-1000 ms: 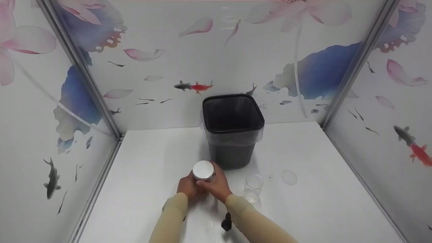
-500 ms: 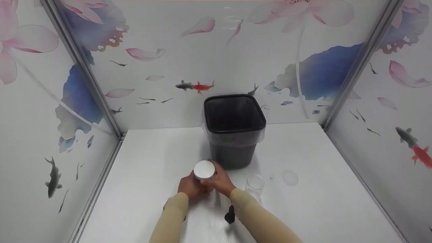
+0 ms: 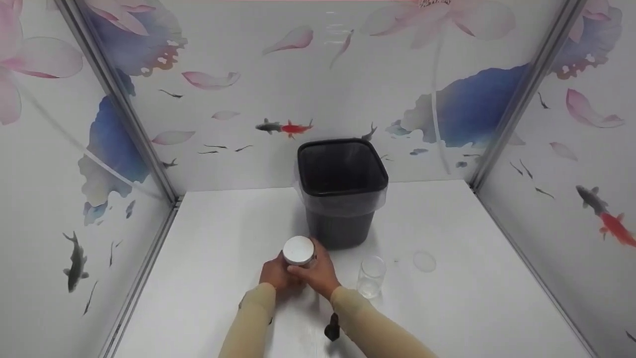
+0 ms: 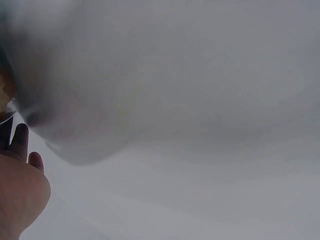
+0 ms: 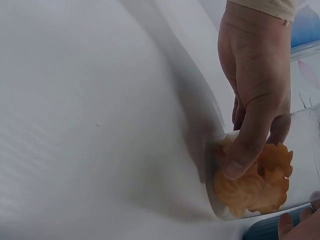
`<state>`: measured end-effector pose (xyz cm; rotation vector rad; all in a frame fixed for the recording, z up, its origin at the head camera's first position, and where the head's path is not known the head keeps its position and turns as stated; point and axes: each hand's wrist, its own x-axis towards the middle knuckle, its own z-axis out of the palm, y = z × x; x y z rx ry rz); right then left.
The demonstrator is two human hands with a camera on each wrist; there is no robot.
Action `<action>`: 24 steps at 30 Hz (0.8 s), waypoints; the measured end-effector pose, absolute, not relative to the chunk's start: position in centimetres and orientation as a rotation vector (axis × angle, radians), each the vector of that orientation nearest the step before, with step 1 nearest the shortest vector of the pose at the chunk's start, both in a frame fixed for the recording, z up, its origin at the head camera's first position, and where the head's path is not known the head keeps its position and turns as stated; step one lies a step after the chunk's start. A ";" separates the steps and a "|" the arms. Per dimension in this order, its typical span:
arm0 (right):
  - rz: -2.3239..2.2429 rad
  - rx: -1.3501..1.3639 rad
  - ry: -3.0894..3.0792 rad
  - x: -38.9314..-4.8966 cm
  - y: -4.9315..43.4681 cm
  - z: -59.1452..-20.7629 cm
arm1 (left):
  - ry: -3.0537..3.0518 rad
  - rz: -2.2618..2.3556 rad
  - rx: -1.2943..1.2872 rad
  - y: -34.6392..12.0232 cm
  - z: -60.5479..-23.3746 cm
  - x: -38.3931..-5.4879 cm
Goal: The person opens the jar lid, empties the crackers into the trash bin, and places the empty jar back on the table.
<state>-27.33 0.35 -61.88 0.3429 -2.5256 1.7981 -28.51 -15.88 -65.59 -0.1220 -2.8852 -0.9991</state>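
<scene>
A clear jar of swirled, golden-orange cookies [image 5: 250,185] stands in front of the bin, topped by a pale, metallic-looking lid [image 3: 298,250]. My left hand [image 5: 257,75] grips the lower part of the jar, its thumb pressed along the clear wall; in the head view, this left hand [image 3: 276,276] is partly hidden behind the right. Around the top end curls my right hand [image 3: 318,271], holding at the lid's side. Only part of this right hand [image 5: 304,229] shows in the right wrist view. In the left wrist view, the cookies [image 4: 5,92] appear just at the left edge.
Behind the hands stands a dark bin [image 3: 343,223] lined with a clear bag. A clear drinking glass [image 3: 371,278] is to the right of my right wrist, and a flat clear disc [image 3: 425,261] lies beyond it. Patterned walls [image 3: 223,164] enclose the white table [image 3: 213,233].
Half a second ago my right hand and forearm were turned farther right, overlapping the glass; now they are back near their earlier pose. The left hand and jar stay in place.
</scene>
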 end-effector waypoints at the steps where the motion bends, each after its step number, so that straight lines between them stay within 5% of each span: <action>1: 1.790 0.340 -2.520 -27.3 0.3 -61.9 | -2.884 -0.981 -0.129 -15.9 -65.6 -28.5; 17: 1.892 0.576 -2.550 -29.8 1.9 -61.7 | -2.857 -0.976 -0.171 -15.7 -65.6 -28.7; 24: 1.862 0.471 -2.567 -28.9 1.2 -61.7 | -2.859 -0.952 -0.172 -16.0 -65.6 -28.6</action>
